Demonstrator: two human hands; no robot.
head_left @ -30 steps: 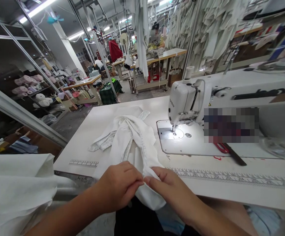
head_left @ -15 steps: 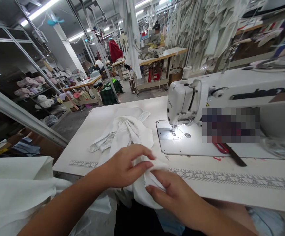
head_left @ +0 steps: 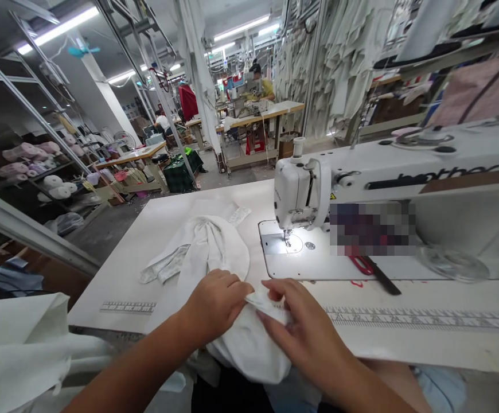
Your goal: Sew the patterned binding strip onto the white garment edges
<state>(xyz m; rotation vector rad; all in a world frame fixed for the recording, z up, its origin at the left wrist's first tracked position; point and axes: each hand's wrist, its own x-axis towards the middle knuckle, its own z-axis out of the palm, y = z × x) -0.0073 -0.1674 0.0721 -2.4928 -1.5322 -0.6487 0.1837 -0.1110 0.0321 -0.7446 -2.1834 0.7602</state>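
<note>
A white piece of fabric [head_left: 227, 241] lies bunched on the sewing table and hangs over its front edge toward my lap. My left hand [head_left: 221, 301] is closed on the fabric's edge, with its thumb and fingers pinching it. Close by on the right, my right hand [head_left: 296, 321] holds the same edge between thumb and fingers. A narrow fold of cloth stretches between the two hands. Beyond them stands the white sewing machine [head_left: 301, 189], its lit needle area to the right of the fabric. Neither hand touches the machine.
Red-handled thread snips [head_left: 363, 265] with a dark blade lie on the table right of the needle. A measuring tape strip [head_left: 387, 316] runs along the front edge. More white cloth [head_left: 17, 350] hangs at lower left. People sit at other tables farther back.
The view has turned slightly right. My left hand has closed down on the fabric edge, and the cloth between my hands now shows as a narrow fold.
</note>
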